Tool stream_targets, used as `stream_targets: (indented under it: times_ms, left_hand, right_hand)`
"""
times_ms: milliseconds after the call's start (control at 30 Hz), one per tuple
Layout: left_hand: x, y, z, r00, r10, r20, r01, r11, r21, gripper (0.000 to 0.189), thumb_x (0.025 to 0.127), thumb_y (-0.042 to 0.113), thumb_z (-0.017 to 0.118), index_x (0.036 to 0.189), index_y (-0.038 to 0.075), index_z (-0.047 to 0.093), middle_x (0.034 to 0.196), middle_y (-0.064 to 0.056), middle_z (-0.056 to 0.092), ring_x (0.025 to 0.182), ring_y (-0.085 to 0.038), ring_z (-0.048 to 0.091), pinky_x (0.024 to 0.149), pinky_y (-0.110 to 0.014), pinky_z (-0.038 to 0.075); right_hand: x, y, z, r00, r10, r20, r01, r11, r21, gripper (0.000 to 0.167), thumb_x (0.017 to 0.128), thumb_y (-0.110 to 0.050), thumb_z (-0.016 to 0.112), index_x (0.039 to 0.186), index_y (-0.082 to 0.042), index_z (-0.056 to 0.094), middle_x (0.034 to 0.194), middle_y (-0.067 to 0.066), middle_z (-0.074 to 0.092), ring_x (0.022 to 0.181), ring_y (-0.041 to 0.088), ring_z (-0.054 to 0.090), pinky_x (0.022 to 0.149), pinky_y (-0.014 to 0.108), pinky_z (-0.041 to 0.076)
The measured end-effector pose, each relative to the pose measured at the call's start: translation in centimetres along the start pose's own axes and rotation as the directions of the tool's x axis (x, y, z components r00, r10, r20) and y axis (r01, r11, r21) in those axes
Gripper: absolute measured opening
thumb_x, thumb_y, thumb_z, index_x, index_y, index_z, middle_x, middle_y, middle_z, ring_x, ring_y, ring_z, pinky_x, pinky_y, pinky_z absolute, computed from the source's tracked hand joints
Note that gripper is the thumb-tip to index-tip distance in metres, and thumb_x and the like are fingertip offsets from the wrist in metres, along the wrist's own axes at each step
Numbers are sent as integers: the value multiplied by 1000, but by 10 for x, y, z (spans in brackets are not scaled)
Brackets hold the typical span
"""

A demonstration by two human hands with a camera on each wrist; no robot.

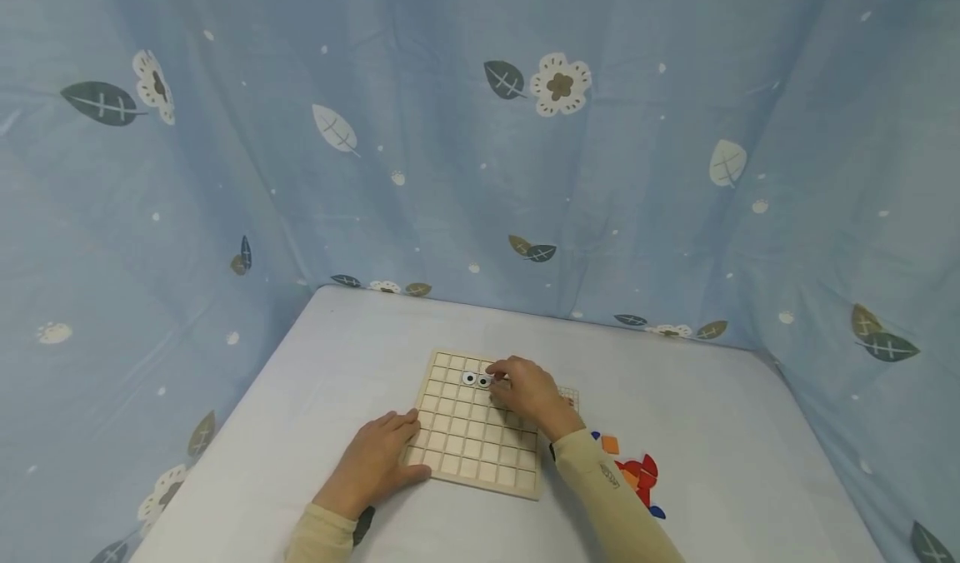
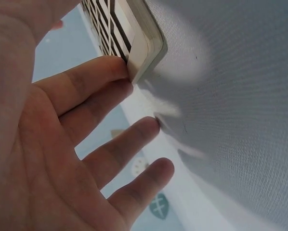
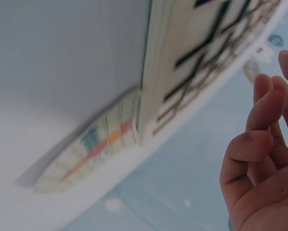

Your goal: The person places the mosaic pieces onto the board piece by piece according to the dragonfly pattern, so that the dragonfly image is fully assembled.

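Left hand (image 1: 377, 460): spread wide, fingers nearly straight, thumb at the near edge and fingertips at the left edge of a wooden grid board (image 1: 459, 448). In the left wrist view we find two fingertips against the board's corner, the other two apart from it. The board lies flat on the white cloth (image 1: 315, 396), square cells facing up. We judge it light, stiff and sturdy, though apt to slide; the rim (left side or near corner) offers the surest hold.

Two eye tiles (image 1: 469, 378) sit side by side near the board's far edge. We rate them small, hard and smooth, best pinched by opposite edges.

Right hand (image 1: 527, 392): fingers bent and drawn narrow, tips at the right-hand tile; we cannot tell whether they pinch it.

Just beside the board's right side we record a smaller gridded panel (image 1: 570, 394), partly hidden by that hand. Farther right, past the right sleeve (image 1: 609, 481), lie an orange square (image 1: 611, 445), red pieces (image 1: 649, 465) and a blue piece (image 1: 657, 512). Chief obstruction, in our view: the right forearm, which stands between board and loose pieces.
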State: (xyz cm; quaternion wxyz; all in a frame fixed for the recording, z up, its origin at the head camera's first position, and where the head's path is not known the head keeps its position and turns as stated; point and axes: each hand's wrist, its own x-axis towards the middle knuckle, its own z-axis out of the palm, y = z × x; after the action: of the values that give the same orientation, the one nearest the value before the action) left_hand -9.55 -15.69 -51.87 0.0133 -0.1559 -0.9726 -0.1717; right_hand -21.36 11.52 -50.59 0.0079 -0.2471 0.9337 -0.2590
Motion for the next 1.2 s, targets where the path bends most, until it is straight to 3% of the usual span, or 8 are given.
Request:
stream_targets:
  times_ms: [167,267,533,667,767,1000,1200]
  left_hand:
    - [1,1,-1,1000,-3,-1,3,1000,2,71,77,47,85,127,1,67,141,-14,60,129,-41,54,108,-56,43]
    - [0,2,-2,1000,-1,4,1,1000,1,71,77,47,85,127,0,67,142,-14,59,130,-42,53,108,-57,43]
    - [-1,4,-3,1000,-6,12,6,1000,-4,72,77,48,85,128,0,67,141,-15,59,129,-43,53,108,-57,44]
    - [-1,4,-3,1000,-1,14,1,1000,6,72,79,48,84,129,0,66,142,-15,59,129,-42,54,107,-56,44]
    - [-1,4,-3,1000,-3,16,3,1000,-7,72,79,48,84,129,-2,66,143,-16,58,129,-41,54,108,-56,44]
    - [-2,4,-1,999,-30,41,32,998,-57,74,81,48,82,133,-1,63,147,-14,54,134,-40,50,112,-53,42]
    - [-2,4,-2,999,-34,38,37,997,-65,76,79,47,83,133,-2,62,148,-15,54,135,-40,49,112,-53,42]
  right_hand:
    - [-25,-5,-17,994,-24,-105,23,1000,-10,30,92,-22,77,122,-17,73,106,-2,70,68,4,54,54,23,47]
    - [-41,-7,-28,985,-47,-168,42,998,-37,31,89,-20,80,119,-18,74,103,-4,69,66,2,49,52,21,43]
    - [-85,6,-50,942,-190,-276,167,980,-105,35,85,-14,84,119,-19,74,107,-8,68,69,7,56,51,17,43]
    - [-103,23,-62,928,-205,-310,179,978,-110,39,83,-11,85,119,-21,74,109,-8,68,70,6,57,49,15,41]
    - [-117,36,-70,940,-148,-308,115,986,-122,38,84,-13,85,118,-22,74,109,-9,68,71,6,56,46,16,39]
    - [-145,58,-77,969,133,-208,-165,976,-143,36,86,-22,84,120,-23,73,106,-7,68,74,11,56,55,17,48]
    - [-153,65,-70,971,216,-100,-231,956,-182,29,89,-32,80,117,-24,76,103,-9,68,73,4,53,58,17,50]
